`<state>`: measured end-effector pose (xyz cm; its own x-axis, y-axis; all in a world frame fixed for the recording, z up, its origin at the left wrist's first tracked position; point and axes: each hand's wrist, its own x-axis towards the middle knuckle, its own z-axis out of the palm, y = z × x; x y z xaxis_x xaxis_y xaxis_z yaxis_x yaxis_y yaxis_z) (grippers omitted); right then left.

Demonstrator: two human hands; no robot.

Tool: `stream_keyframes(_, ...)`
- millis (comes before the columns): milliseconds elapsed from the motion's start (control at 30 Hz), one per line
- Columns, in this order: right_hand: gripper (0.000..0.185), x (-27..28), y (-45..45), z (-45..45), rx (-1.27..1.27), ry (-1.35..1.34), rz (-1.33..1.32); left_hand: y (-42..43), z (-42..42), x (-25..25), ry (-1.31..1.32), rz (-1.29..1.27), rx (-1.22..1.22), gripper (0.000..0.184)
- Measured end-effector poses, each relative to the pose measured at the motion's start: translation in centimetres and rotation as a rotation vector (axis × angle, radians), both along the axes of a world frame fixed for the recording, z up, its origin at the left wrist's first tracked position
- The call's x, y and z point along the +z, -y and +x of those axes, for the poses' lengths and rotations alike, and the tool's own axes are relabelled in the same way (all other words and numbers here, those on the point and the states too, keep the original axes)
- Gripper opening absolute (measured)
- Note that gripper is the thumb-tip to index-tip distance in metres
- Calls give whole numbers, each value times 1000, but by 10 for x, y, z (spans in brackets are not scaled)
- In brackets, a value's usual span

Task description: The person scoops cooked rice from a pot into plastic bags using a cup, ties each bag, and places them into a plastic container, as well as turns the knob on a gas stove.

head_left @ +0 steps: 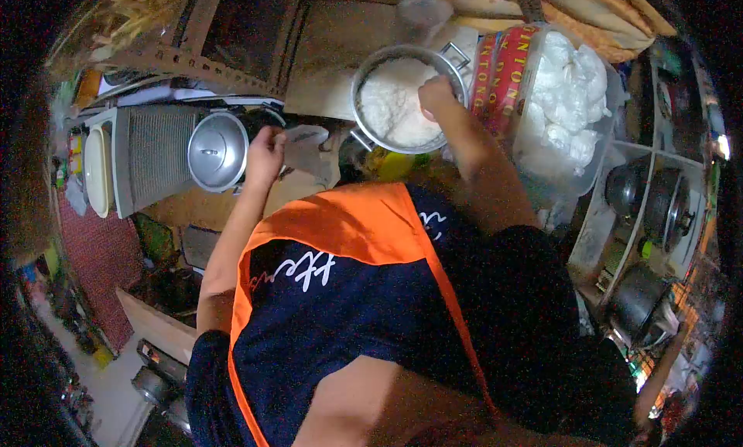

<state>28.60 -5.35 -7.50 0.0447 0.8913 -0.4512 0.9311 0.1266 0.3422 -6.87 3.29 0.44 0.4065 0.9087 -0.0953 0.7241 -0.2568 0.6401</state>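
Note:
A metal pot with side handles holds a white, loose substance that looks like rice or flour. My right hand is inside the pot's right part, its fingers curled against the white contents; what they hold, if anything, is hidden. To the left of the pot, my left hand is closed on a thin, clear plastic bag, which hangs out to the right of the fingers. Just left of that hand sits a lidded silver pot.
Right of the pot stand a red sack with yellow letters and a clear tub of white filled plastic bags. Dark pots sit on a rack at the far right. A grey ribbed panel is at the left.

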Motion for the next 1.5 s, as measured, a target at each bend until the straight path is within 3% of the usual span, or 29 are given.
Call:
stream_keyframes(100, 14, -41, 16, 10, -44, 18, 56, 4, 22, 5, -105, -23, -121, 29)
stream_keyframes(167, 12, -74, 30, 24, -79, 53, 119, 4, 34, -12, -111, -175, -267, 34)
stream_keyframes(233, 12, -59, 37, 21, -103, 73, 144, 7, 49, -36, -167, -167, -305, 37)
stream_keyframes(300, 16, -16, 49, 6, -367, -502, 232, 13, 62, -50, -223, -155, -348, 40)
stream_keyframes(333, 16, -14, 57, 1, -376, -497, 231, 17, 69, -52, -283, -163, -370, 43)
stream_keyframes(400, 17, -15, 69, -3, -20, -285, 66, 20, 78, -60, -338, -172, -396, 46)
stream_keyframes(533, 13, -12, 69, -1, -17, -414, 180, 27, 87, -76, -292, -278, -543, 53)
stream_keyframes(600, 17, 15, 58, -12, -485, -760, 355, 31, 91, -61, -271, -322, -506, 54)
stream_keyframes(733, 18, -29, 44, 1, -654, -843, 291, 32, 93, -63, -289, -389, -451, 58)
stream_keyframes(800, 13, -37, 42, -5, -504, -563, 74, 33, 90, -71, -272, -400, -451, 58)
stream_keyframes(833, 13, -38, 40, -7, -505, -565, 74, 32, 89, -77, -252, -409, -449, 58)
stream_keyframes(900, 11, -36, 35, -15, 24, -576, 277, 30, 85, -100, -228, -406, -475, 58)
stream_keyframes(1000, 18, 19, 21, -49, 43, -504, 212, 32, 86, -88, -192, -417, -488, 59)
stream_keyframes(1133, 16, -55, 21, -57, -20, -580, 267, 33, 90, -80, -242, -443, -463, 57)
stream_keyframes(1200, 15, -74, 14, -53, 28, -793, 14, 37, 95, -71, -301, -458, -422, 54)
stream_keyframes(1400, 17, -36, 15, -62, 59, -897, 58, 44, 96, -50, -270, -422, -350, 46)
stream_keyframes(1500, 18, -70, 14, -67, 17, -928, -20, 45, 96, -51, -275, -435, -360, 43)
